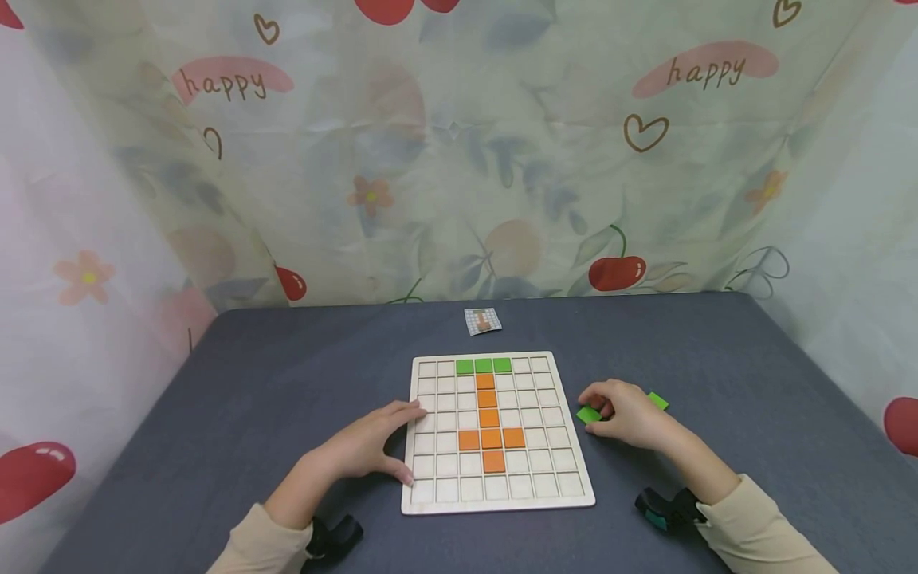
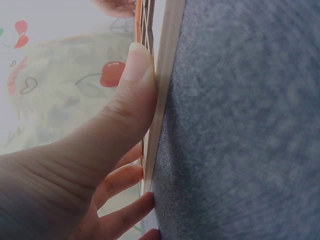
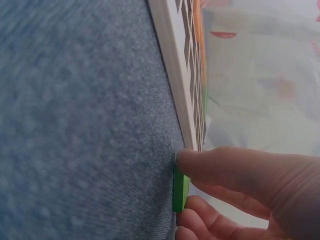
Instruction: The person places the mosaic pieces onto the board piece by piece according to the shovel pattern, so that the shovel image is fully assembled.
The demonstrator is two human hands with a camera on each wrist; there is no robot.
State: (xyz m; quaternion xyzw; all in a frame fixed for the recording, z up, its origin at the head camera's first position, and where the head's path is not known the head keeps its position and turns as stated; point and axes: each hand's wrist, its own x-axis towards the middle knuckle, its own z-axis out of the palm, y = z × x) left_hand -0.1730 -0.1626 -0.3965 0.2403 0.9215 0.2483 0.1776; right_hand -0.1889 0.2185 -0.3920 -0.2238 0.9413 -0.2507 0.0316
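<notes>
A white gridded board [image 1: 439,493] lies flat on the table, with a row of green square tiles [image 1: 484,365] at its top and orange square tiles [image 1: 488,418] forming a cross shape below. My left hand [image 1: 362,446] rests along the board's left edge, thumb and fingertips touching the rim, fingers fairly straight. To the right of the board, my right hand [image 1: 631,414] pinches a green tile [image 3: 178,192] between thumb and fingers, down at the table surface. Another green tile [image 1: 657,400] lies just behind that hand, partly hidden by it.
A small printed pattern card [image 1: 484,321] lies beyond the board near the table's far edge. Dark grey cloth [image 1: 301,351] covers the table. A patterned curtain [image 1: 459,159] hangs behind and at both sides. Each wrist wears a black camera mount.
</notes>
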